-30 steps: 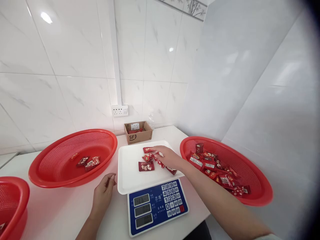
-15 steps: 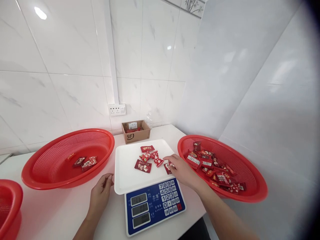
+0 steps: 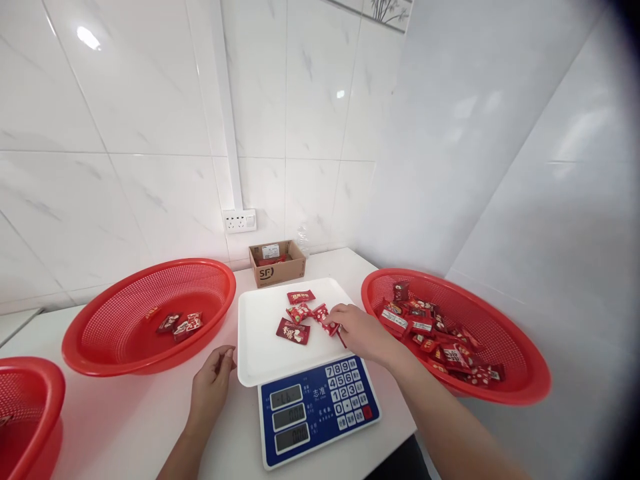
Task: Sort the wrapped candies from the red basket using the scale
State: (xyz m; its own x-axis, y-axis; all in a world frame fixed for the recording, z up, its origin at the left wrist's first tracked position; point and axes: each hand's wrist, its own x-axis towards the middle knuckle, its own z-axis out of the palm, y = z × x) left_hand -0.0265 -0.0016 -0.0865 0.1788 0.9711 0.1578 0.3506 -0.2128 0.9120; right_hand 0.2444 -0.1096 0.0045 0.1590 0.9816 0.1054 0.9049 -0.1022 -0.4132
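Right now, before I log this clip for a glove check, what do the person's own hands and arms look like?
The left hand and right hand are ungloved, with no ring or watch visible. The left forearm and right forearm look slim and bare, with no sleeve showing. Nail details are too small to tell.

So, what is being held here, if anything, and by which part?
Cannot be told: the right hand seems to touch the near end of a spotted packet, perhaps gripping it; the left hand has fingertips together, any contents hidden.
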